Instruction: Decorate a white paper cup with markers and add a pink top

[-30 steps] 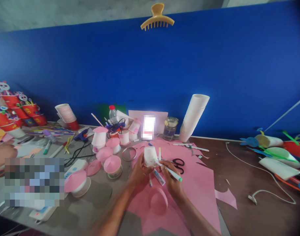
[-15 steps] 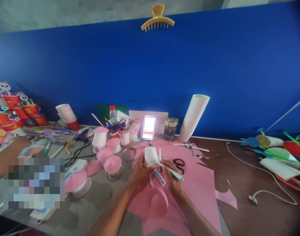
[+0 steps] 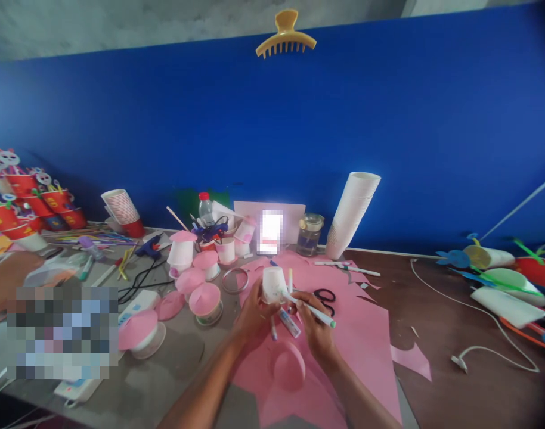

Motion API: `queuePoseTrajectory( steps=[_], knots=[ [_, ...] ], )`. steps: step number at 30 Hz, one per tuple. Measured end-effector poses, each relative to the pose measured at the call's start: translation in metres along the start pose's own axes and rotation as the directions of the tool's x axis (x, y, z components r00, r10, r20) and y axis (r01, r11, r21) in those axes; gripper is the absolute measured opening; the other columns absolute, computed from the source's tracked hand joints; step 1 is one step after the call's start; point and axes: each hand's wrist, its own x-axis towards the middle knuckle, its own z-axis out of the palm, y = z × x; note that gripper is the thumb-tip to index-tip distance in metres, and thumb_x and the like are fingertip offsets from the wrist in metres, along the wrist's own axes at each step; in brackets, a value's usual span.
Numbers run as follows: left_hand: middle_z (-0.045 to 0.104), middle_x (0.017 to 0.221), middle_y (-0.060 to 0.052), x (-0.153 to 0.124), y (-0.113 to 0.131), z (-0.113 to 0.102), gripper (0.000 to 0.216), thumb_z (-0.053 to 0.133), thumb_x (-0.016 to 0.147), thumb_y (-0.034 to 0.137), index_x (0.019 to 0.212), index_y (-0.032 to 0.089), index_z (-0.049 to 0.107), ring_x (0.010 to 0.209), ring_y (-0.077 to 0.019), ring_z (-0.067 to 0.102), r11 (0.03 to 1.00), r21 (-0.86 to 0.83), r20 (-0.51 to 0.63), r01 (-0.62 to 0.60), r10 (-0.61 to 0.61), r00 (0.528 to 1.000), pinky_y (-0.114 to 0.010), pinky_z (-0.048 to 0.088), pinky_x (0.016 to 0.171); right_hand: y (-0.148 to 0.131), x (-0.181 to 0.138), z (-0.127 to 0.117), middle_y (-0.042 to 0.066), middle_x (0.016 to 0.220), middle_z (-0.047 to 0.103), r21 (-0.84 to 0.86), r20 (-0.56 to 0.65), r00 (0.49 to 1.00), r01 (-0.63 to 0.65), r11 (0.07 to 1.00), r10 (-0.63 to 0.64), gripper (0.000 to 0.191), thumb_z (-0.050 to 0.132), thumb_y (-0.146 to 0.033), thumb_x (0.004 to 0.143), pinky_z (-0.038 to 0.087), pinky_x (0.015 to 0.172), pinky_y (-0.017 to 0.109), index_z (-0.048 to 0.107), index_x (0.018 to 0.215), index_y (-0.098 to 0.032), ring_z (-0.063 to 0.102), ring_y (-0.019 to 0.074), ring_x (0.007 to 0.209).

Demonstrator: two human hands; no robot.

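Note:
Upside down in my left hand (image 3: 256, 313) is a white paper cup (image 3: 273, 281) with small coloured marks low on its side. My right hand (image 3: 315, 322) grips a white marker pen (image 3: 316, 313) with a green end, its tip against or very close to the cup near the rim. Beneath both hands lies a large sheet of pink paper (image 3: 362, 345). On it are a glue tube (image 3: 289, 323), a pair of scissors with black handles (image 3: 325, 301) right of my right hand, and a pink paper cone or disc (image 3: 289, 366) in front of me.
Several white cups with pink paper tops (image 3: 205, 301) stand to the left, near a power strip (image 3: 78, 390). A stack of paper cups (image 3: 353, 214) and a glass jar (image 3: 310, 234) are at the back. Another person's hand (image 3: 13, 277) is at far left. A white cable (image 3: 491, 348) lies right.
My hands keep nearly the same place, with the pen shifted very slightly on the cup. The other person's hand at the left has moved a little downward and left.

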Motion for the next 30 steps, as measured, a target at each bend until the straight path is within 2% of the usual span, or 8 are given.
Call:
queuePoseTrajectory(
  steps=[7,16,25,30],
  knots=[
    [0.065,0.112,-0.011,0.0017,-0.0039,-0.0034,0.073,0.082,0.067,0.036,0.13,0.017,0.053,0.099,-0.0251,0.062,0.999,0.038,0.012,-0.012,0.011,1.0,-0.036,0.049,0.089,0.0034,-0.0022,0.0035,0.006,0.078,0.072,-0.016,-0.028,0.999,0.041,0.999,-0.041,0.028,0.06,-0.046,0.09,0.056,0.062,0.031,0.071,0.094,-0.02,0.067,0.018,0.063],
    [0.066,0.112,-0.011,0.0024,-0.0065,-0.0038,0.072,0.083,0.065,0.038,0.128,0.018,0.054,0.1,-0.0254,0.063,0.999,0.034,0.008,0.002,-0.002,1.0,-0.037,0.049,0.091,0.0039,0.0002,0.0032,0.005,0.074,0.071,-0.034,-0.019,0.999,0.048,0.998,-0.049,0.025,0.06,-0.042,0.09,0.055,0.062,0.031,0.072,0.093,-0.02,0.067,0.0188,0.064],
    [0.065,0.113,-0.012,0.0008,-0.0007,-0.0023,0.076,0.083,0.064,0.043,0.129,0.017,0.054,0.1,-0.0264,0.062,0.999,0.047,0.006,0.007,-0.007,1.0,-0.037,0.05,0.089,0.0031,-0.0003,-0.0001,0.002,0.068,0.068,0.012,-0.027,0.998,-0.061,0.998,0.062,0.025,0.058,-0.042,0.089,0.054,0.059,0.029,0.069,0.089,-0.02,0.064,0.0175,0.061],
    [0.066,0.113,-0.012,0.0014,-0.0018,-0.0028,0.073,0.083,0.064,0.046,0.124,0.016,0.055,0.101,-0.0269,0.062,0.997,0.067,0.011,-0.025,0.024,1.0,-0.037,0.049,0.088,0.0025,-0.0029,0.0025,0.004,0.075,0.07,-0.027,-0.019,1.0,0.018,0.999,-0.018,0.026,0.058,-0.043,0.09,0.055,0.061,0.031,0.071,0.092,-0.021,0.065,0.0176,0.063]
  ],
)
